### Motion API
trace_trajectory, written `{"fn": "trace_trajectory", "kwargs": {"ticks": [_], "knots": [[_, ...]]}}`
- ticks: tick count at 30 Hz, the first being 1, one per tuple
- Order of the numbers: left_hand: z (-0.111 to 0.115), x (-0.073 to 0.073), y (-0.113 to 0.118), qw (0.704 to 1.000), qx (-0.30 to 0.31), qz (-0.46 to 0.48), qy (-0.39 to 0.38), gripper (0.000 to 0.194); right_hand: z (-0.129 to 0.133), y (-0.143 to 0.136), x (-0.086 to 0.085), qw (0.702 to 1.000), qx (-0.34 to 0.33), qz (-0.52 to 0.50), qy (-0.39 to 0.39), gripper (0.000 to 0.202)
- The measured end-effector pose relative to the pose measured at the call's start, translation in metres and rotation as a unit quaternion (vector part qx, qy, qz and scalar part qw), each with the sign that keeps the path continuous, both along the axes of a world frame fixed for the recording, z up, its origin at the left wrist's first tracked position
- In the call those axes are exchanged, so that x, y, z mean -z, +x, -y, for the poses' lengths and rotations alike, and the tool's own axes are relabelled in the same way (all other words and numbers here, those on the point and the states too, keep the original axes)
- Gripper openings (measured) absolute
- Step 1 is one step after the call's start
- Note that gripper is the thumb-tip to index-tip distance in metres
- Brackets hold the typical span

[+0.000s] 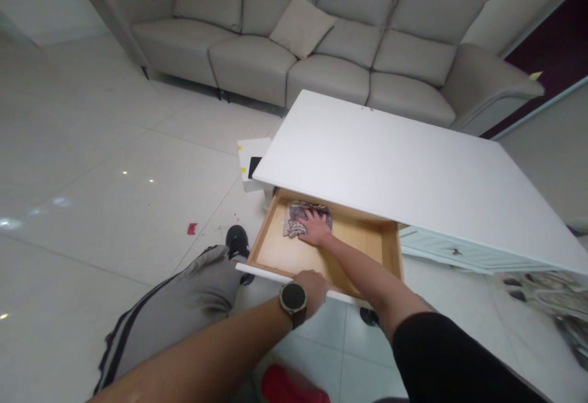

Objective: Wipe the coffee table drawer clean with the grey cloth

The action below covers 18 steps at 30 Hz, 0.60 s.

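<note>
A folded patterned cloth (292, 225) lies on the pale wooden floor of a pulled-out drawer (271, 255), toward its far left corner; the person's right hand (315, 226) rests flat on top of it, palm down, the fingers open and spread across the fabric rather than closed round it; the forearm crosses over the drawer's right half to a black sleeve (441, 354). The left hand (312, 290) is at the drawer's white front edge, near the middle, a round-faced watch (293, 297) on its wrist; its fingers are largely hidden, so whether they grip the panel cannot be told.

The drawer juts out from under a white table (395, 158); to its right, a second drawer front (452, 250) with a small knob is set in the same table; just beyond the table's left corner stands a white box (252, 146) with yellow marks, a dark flat item (255, 166) on it; a small red scrap (192, 228) lies on the tiled floor (138, 207), left of a black shoe (237, 241); behind the table runs a grey sofa (248, 63), a beige cushion (302, 25) propped on it.
</note>
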<state>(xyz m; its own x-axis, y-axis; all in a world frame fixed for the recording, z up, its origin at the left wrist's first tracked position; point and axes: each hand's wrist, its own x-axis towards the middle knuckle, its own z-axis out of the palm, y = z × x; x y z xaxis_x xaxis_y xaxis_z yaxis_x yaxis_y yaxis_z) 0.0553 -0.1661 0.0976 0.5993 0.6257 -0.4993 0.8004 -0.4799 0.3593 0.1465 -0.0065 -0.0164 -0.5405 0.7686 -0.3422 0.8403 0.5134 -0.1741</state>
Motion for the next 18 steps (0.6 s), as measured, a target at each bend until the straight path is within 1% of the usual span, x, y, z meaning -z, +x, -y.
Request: {"fn": "trace_trajectory", "kwargs": {"ticks": [3,6,8,10,13,16,18], "knots": [[0.001,-0.005,0.0,1.0,0.004,0.0,0.007,0.032,0.009,0.06,-0.002,0.999,0.027,0.038,0.025,0.077],[0.005,-0.011,-0.002,1.0,0.002,0.004,0.028,0.034,0.021,0.116,-0.002,0.992,0.085,0.082,0.053,0.073],[0.009,-0.013,-0.003,0.999,-0.007,0.01,0.045,0.034,0.029,0.147,-0.002,0.984,0.13,0.11,0.057,0.072],[0.013,-0.013,-0.003,0.999,-0.017,0.011,0.05,0.033,0.037,0.17,-0.001,0.974,0.175,0.133,0.053,0.072],[0.017,-0.012,-0.002,0.999,-0.018,0.007,0.046,0.033,0.044,0.187,0.001,0.963,0.219,0.147,0.058,0.074],[0.018,-0.012,-0.001,0.999,-0.024,-0.005,0.045,0.033,0.047,0.187,0.004,0.959,0.236,0.15,0.055,0.075],[0.018,-0.014,0.0,0.999,-0.035,-0.019,0.034,0.034,0.049,0.185,0.005,0.958,0.234,0.161,0.04,0.077]]}}
